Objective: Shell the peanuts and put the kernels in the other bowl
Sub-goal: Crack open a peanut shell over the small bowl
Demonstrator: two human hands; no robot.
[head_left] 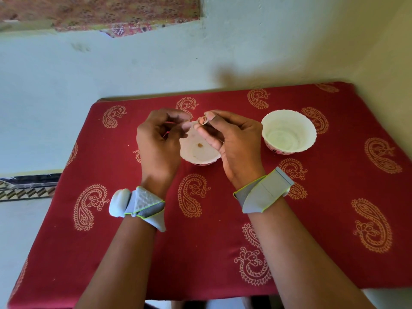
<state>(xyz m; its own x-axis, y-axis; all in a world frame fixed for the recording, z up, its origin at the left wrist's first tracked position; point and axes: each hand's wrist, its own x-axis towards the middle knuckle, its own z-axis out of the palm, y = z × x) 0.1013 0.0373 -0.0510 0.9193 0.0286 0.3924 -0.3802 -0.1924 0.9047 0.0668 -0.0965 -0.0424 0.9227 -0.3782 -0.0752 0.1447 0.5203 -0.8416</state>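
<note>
Red cloth (200,241); right hand's (231,141) pinched peanut (203,120) upright.

A deep red cotton tablecloth (211,230) carries orange-tan paisley motifs. Two white scalloped bowls (288,132) show pink print at their bases. Grey fabric wristbands (263,192) are edged neon yellow-green. The plastered wall (111,74) is pale green.
</note>
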